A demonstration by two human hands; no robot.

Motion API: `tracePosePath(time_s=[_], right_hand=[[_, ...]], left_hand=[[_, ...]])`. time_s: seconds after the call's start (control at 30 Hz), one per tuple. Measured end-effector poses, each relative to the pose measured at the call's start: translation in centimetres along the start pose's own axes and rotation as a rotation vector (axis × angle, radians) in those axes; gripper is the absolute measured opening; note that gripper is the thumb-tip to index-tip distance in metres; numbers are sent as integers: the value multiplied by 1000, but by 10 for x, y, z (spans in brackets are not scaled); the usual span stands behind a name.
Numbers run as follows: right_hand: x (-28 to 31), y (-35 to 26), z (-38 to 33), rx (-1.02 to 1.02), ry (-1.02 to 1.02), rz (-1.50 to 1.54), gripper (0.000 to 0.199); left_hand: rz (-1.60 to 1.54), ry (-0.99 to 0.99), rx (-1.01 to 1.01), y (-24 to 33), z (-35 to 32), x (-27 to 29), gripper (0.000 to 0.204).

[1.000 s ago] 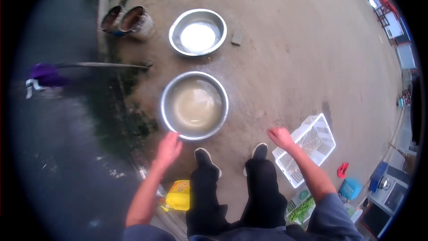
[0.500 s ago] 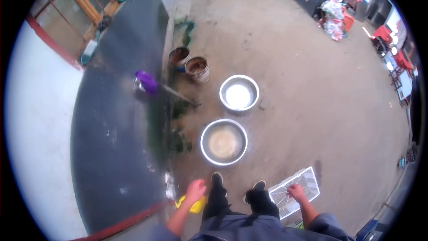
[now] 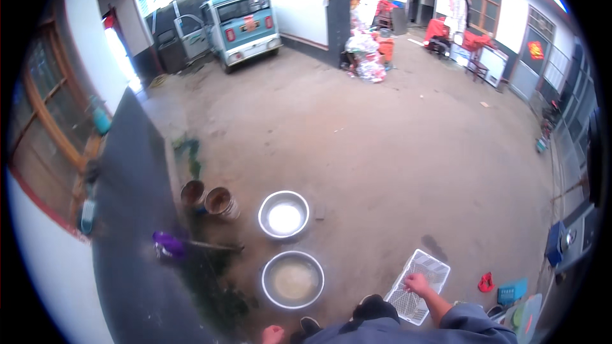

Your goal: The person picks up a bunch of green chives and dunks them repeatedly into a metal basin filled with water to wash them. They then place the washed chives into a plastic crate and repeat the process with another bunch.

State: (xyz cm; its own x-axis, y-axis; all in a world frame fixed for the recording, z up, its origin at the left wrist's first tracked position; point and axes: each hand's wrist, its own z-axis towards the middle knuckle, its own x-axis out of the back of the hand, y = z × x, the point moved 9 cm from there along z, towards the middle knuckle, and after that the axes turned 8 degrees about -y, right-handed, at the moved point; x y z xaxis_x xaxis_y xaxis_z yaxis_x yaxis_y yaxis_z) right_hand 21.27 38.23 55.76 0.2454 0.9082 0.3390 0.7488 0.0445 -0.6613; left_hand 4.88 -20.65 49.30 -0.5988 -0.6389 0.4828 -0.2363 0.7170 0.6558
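Compared with half a second earlier, far more of the courtyard is taken in: the view has been raised, and a small blue-green vehicle (image 3: 245, 22) and the buildings at the far end are now seen, while the bowls have dropped toward the lower edge. The right hand (image 3: 417, 283), which was lower and beside the basket before, is now laid on the rim of the white wire basket (image 3: 427, 266); its fingers are curled at the rim, though whether the rim is actually gripped cannot be told. The left hand (image 3: 273, 334), earlier near a yellow object, is now seen at the very bottom edge, drawn into a loose fist with nothing visibly held. The basket is set on the dirt ground to the right of the shoes; its long axis is run diagonally, from the near left to the far right, and nothing can be made out inside it. Murky brownish water is held in the nearer steel bowl (image 3: 292, 279); a pale, bright liquid is held in the farther steel bowl (image 3: 284, 215). Two rusty buckets (image 3: 208, 199) are stood beside the dark paved strip.
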Motion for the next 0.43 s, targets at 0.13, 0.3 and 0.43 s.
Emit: tracePosePath(time_s=[0.13, 0.3, 0.43], right_hand=[[11, 129, -30, -269, 32, 92, 16], [18, 283, -10, 74, -75, -231, 16], [14, 266, 0, -28, -215, -238, 15]], left_hand=[[8, -64, 30, 62, 70, 14, 22], [139, -30, 34, 106, 170, 10, 23], [53, -66, 210, 123, 223, -12, 21]])
